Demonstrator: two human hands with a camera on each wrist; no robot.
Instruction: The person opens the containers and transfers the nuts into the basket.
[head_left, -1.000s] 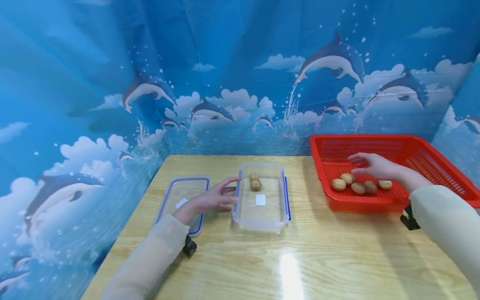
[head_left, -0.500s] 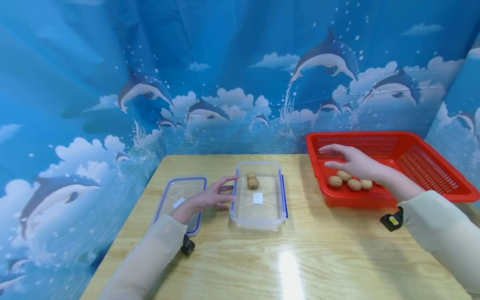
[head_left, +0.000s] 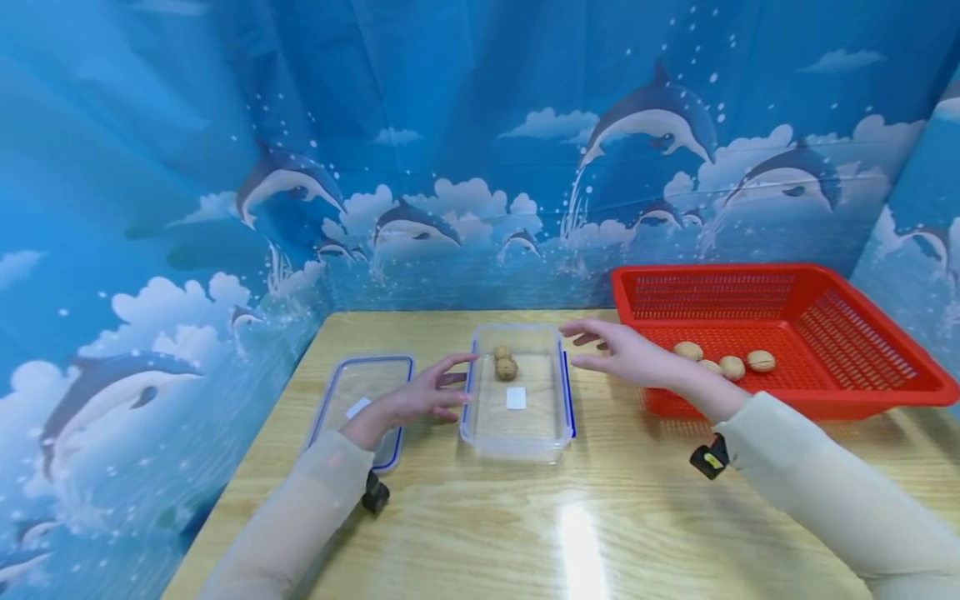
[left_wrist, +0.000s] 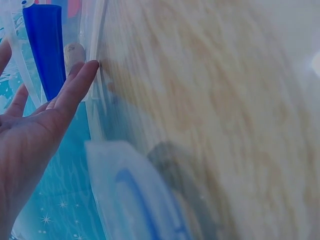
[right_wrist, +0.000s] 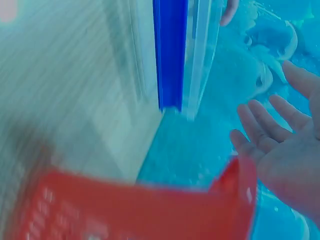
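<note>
My left hand is at the left side of a clear plastic food container, fingers spread and fingertips right at its wall. In the left wrist view those fingers lie along the container beside a blue clip flap. Two walnuts sit in the container's far left part. My right hand hovers between the container and a red basket, fingers loosely extended toward the container's right side. In the right wrist view its palm shows nothing held, near the blue flap.
Several walnuts lie in the basket, partly hidden by my right hand and forearm. A blue-rimmed clear lid lies on the wooden table left of the container, under my left forearm. A dolphin-print curtain hangs behind.
My right hand has moved left from over the basket to near the container's right side, carrying nothing visible. My left hand and the container have stayed in place; the view shifted slightly.
</note>
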